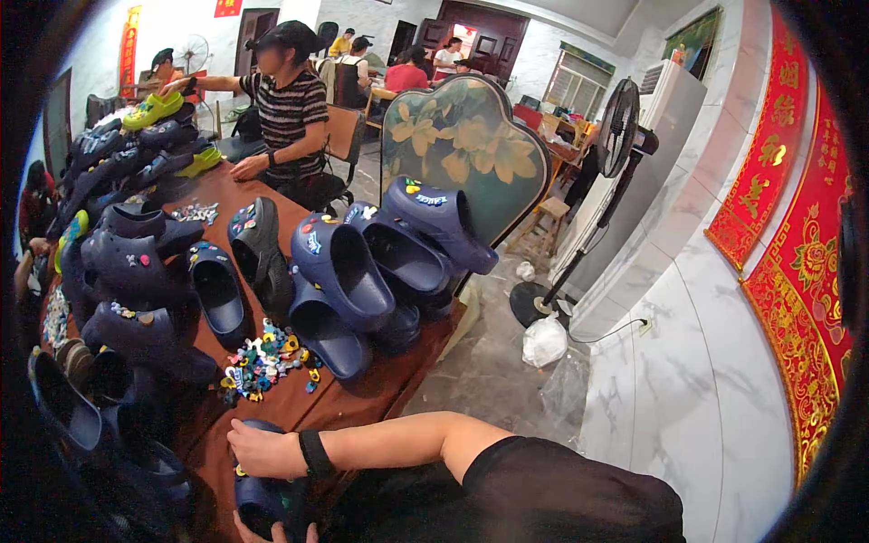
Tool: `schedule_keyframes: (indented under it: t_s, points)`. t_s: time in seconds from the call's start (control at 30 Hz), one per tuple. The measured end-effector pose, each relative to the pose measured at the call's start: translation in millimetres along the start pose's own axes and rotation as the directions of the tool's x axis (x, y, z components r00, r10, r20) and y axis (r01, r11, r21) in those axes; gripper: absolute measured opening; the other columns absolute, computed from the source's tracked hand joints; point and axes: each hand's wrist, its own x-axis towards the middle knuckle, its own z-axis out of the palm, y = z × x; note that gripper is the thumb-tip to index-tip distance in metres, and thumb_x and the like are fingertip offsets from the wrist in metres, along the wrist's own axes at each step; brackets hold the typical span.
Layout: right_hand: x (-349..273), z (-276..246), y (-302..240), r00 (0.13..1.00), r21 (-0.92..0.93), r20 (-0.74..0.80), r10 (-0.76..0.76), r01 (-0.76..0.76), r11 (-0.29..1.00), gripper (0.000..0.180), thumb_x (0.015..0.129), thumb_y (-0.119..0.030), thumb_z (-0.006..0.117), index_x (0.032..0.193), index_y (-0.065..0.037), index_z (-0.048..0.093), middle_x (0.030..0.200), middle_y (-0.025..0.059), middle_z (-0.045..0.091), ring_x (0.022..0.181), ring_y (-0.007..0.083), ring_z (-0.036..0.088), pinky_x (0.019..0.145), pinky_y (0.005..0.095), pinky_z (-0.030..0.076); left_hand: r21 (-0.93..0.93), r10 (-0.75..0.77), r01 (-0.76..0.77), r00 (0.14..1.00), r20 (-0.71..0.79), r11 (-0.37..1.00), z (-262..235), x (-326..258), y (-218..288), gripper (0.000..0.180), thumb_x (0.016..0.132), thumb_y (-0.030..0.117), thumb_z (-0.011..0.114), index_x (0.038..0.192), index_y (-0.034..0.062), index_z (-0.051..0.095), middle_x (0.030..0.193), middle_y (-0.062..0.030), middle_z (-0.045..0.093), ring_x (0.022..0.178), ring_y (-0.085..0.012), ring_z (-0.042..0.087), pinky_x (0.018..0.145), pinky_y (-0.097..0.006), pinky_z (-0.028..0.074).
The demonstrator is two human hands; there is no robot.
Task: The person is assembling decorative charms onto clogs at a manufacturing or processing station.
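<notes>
At the near edge of the table, a navy foam clog (257, 500) lies under both my hands. My left hand (272, 532), partly cut off by the lower edge of the picture, grips it from below with fingers around its side. My right hand (265, 450), with a black band at the wrist, is closed over the upper part of the clog; its fingertips are pressed together, and whatever they pinch is hidden. A bit of yellow shows on the clog beside it. Just beyond lies a loose pile of small colourful shoe charms (264, 364).
Finished-looking navy clogs (344, 262) with charms are stacked at the table's right edge, and a large heap (136, 258) fills the left. A co-worker (285, 118) in a striped shirt sits at the far side. A standing fan (620, 136) and flowered board (466, 149) stand to the right.
</notes>
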Motion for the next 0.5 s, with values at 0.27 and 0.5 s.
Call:
schedule_keyframes:
  t_s: [0.27, 0.5]
  points:
    - [8, 4, -6, 1.000, 0.017, -0.008, 0.005, -0.005, 1.000, 0.013, 0.069, -0.023, 0.068, 0.072, -0.011, 0.072, 0.080, 0.0061, 0.065, 0.088, 0.0244, 0.056, 0.077, 0.0391, 0.039, -0.022, -0.098, 0.099, 0.994, 0.053, 0.995, -11, -2, 0, 0.040, 0.071, 0.033, 0.083, 0.094, 0.0074, 0.062, 0.138, -0.0338, 0.040, 0.119, -0.0519, 0.045, 0.094, -0.058, 0.040]
    - [-10, 7, 0, 0.996, 0.006, 0.022, 0.083, -0.083, 0.997, 0.018, 0.064, -0.022, 0.073, 0.075, -0.008, 0.072, 0.090, 0.0113, 0.064, 0.098, 0.0279, 0.057, 0.080, 0.0397, 0.045, -0.064, -0.192, 0.200, 0.974, 0.118, 0.978, 1, -8, 5, 0.040, 0.068, 0.037, 0.080, 0.092, 0.0077, 0.066, 0.146, -0.0290, 0.031, 0.131, -0.0446, 0.033, 0.100, -0.052, 0.027]
